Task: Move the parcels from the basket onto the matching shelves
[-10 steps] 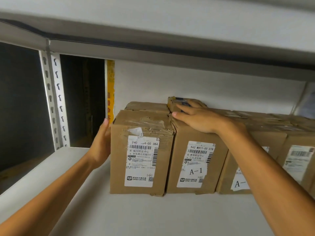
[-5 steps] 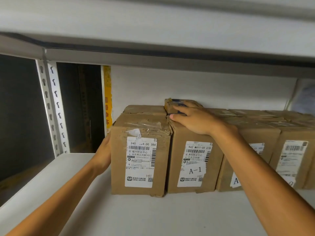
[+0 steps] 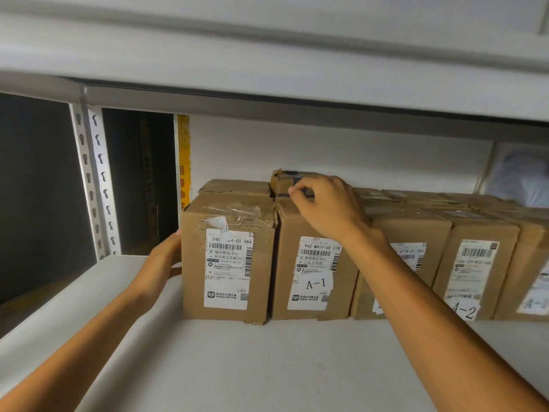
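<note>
A person's two bare hands work at a row of brown cardboard parcels standing on a white metal shelf, backed against its pale rear wall. The left hand lies with straight fingers flat against the left side of the end parcel, holding nothing. The right hand reaches over the row, its fingers curled down onto a small parcel banded with dark tape, which lies on top of the row behind the A-1 parcel; the thumb is hidden. The end parcel and the A-1 parcel stand upright and touch side to side, printed shipping labels facing out. To their right stand a third parcel, partly covered by the right forearm, and then the A-2 parcel. A further box sits behind the end parcel. At left, a slotted white upright and a yellow strip frame a dark gap, and an upper shelf runs overhead
</note>
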`<state>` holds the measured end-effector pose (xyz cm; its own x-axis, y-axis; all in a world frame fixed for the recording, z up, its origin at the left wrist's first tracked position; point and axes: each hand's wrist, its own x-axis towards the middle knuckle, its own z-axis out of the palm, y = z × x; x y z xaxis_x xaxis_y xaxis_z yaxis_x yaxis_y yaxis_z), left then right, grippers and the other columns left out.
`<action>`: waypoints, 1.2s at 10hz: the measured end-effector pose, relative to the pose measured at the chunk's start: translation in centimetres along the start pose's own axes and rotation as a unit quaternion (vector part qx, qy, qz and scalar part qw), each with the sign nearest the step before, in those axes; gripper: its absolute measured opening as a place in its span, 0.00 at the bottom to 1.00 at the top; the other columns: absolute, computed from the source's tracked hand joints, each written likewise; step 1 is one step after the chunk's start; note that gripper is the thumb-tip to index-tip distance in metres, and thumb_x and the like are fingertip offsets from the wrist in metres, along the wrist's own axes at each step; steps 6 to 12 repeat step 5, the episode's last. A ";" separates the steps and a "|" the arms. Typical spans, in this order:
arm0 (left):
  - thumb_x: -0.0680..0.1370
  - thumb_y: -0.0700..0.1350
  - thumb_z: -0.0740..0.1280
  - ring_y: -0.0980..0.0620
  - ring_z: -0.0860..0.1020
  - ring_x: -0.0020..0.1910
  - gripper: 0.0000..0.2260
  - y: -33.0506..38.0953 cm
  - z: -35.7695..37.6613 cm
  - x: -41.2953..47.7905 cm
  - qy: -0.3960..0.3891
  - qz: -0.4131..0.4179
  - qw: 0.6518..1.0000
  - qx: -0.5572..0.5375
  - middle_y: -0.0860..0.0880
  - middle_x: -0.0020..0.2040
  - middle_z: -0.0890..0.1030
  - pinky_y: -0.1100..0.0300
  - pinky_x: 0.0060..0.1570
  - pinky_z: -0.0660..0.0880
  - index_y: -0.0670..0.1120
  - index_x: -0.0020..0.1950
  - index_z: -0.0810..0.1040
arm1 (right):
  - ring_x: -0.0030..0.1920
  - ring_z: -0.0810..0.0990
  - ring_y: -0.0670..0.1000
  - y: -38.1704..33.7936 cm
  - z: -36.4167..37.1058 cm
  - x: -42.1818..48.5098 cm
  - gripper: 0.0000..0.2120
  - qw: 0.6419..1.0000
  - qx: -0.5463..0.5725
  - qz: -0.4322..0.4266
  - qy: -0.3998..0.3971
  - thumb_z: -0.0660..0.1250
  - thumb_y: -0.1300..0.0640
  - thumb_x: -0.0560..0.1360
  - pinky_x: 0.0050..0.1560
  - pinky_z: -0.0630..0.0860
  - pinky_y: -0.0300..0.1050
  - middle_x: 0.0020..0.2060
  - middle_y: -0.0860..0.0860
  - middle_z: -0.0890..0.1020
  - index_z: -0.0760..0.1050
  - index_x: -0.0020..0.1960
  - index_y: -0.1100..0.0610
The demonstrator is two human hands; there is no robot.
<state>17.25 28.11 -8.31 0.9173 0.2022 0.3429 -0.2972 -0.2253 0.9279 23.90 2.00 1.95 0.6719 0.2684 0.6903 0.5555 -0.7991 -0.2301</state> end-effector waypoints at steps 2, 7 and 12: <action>0.82 0.57 0.48 0.48 0.75 0.59 0.19 1.1 1.9 -3.7 0.072 -0.036 0.997 -0.008 0.49 0.63 0.76 0.51 0.58 0.70 0.53 0.66 0.72 | 0.55 0.77 0.51 1.6 -1.3 -2.6 0.16 0.998 0.020 -0.044 -0.038 0.58 0.43 0.80 0.52 0.74 0.46 0.51 0.49 0.83 0.78 0.59 0.49; 0.82 0.49 0.57 0.45 0.74 0.61 0.14 4.7 5.3 -8.6 0.170 -0.045 0.980 0.093 0.46 0.64 0.74 0.49 0.57 0.71 0.48 0.67 0.70 | 0.69 0.67 0.52 3.9 -3.2 -5.8 0.23 0.988 0.008 -0.132 -0.084 0.59 0.45 0.79 0.68 0.61 0.46 0.69 0.49 0.72 0.67 0.71 0.52; 0.82 0.49 0.57 0.45 0.74 0.61 0.14 4.7 5.3 -8.6 0.170 -0.045 0.980 0.093 0.46 0.64 0.74 0.49 0.57 0.71 0.48 0.67 0.70 | 0.69 0.67 0.52 3.9 -3.2 -5.8 0.23 0.988 0.008 -0.132 -0.084 0.59 0.45 0.79 0.68 0.61 0.46 0.69 0.49 0.72 0.67 0.71 0.52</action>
